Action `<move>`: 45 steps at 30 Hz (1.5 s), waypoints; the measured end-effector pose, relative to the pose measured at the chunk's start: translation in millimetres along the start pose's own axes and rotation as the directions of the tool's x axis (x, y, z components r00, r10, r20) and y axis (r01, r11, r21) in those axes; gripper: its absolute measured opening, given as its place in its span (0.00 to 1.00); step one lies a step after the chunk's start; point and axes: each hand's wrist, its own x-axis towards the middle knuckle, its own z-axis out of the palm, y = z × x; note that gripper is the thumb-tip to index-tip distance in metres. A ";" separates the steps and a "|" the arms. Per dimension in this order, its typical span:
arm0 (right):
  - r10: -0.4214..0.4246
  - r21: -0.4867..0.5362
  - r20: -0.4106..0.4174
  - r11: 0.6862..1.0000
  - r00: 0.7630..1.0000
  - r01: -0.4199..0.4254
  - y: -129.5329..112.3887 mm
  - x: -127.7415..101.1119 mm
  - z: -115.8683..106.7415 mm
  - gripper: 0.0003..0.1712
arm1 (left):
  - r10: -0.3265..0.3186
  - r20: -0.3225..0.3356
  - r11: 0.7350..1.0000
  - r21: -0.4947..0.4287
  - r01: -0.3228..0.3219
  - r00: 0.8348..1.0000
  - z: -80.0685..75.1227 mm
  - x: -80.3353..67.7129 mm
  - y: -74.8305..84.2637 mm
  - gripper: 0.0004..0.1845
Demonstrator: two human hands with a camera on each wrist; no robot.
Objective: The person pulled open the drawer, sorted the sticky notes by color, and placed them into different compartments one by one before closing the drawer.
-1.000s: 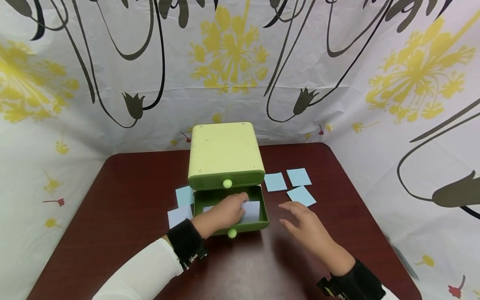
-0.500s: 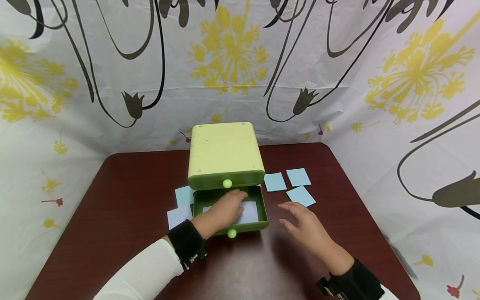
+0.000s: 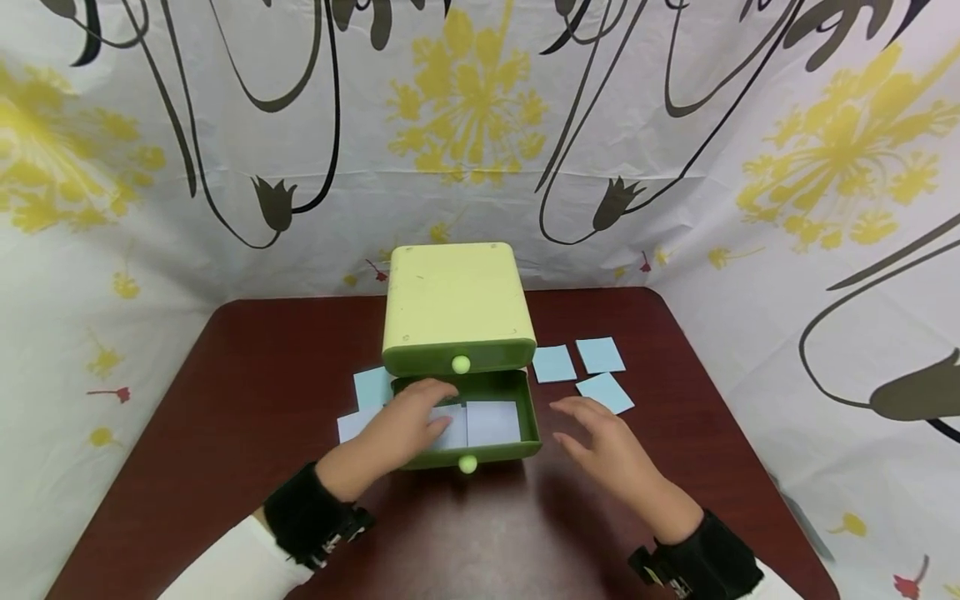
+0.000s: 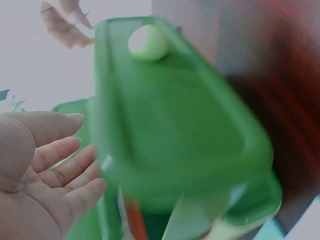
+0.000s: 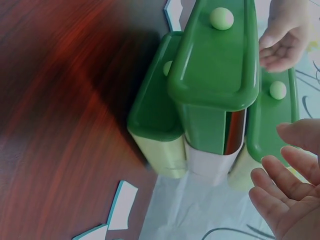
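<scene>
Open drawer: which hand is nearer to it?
Left. The left hand is over the left part of the open drawer; the right hand is apart, off its right side.

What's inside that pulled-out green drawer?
Two pale squares lie side by side in the drawer. The left hand covers part of the left square and much of the drawer's left side; anything else there is hidden.

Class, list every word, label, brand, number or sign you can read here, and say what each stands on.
None: no readable text in any view.
Pale squares in the drawer and pale blue squares on the table: no writing visible.
Open drawer and yellow-green cabinet: no lettering visible.
Patterned cloth: plant designs only.
Black wristbands: small light marks, too small to read.
</scene>
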 end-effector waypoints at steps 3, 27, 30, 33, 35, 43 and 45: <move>-0.017 0.015 0.005 1.000 1.000 0.017 -6.0 5.6 3.7 0.24 | -0.058 -0.046 0.998 -0.021 0.057 0.997 -17.9 -14.6 -9.9 0.18; -0.334 0.066 0.151 0.942 0.930 0.328 -86.9 48.1 48.2 0.22 | -0.338 -0.044 0.940 -0.067 0.335 0.940 -14.3 -30.5 -161.8 0.31; -0.383 0.077 0.194 0.924 0.903 0.375 -98.4 50.6 57.1 0.21 | -0.354 -0.039 0.934 -0.059 0.351 0.934 -7.9 -28.3 -169.6 0.32; -0.412 0.092 0.229 0.911 0.882 0.401 -107.4 51.1 63.6 0.20 | -0.353 -0.025 0.935 -0.037 0.352 0.935 -1.8 -22.6 -174.0 0.34; -0.419 0.098 0.254 0.908 0.872 0.408 -113.1 51.1 67.2 0.20 | -0.346 -0.017 0.938 -0.018 0.346 0.938 2.0 -19.4 -175.9 0.35; -0.433 0.125 0.333 0.901 0.837 0.416 -128.9 50.6 80.2 0.18 | -0.340 0.036 0.940 0.053 0.337 0.940 11.8 -12.2 -177.9 0.34; -0.434 0.121 0.351 0.899 0.829 0.420 -131.2 50.6 83.2 0.18 | -0.346 0.042 0.936 0.077 0.343 0.937 14.6 -11.3 -178.7 0.35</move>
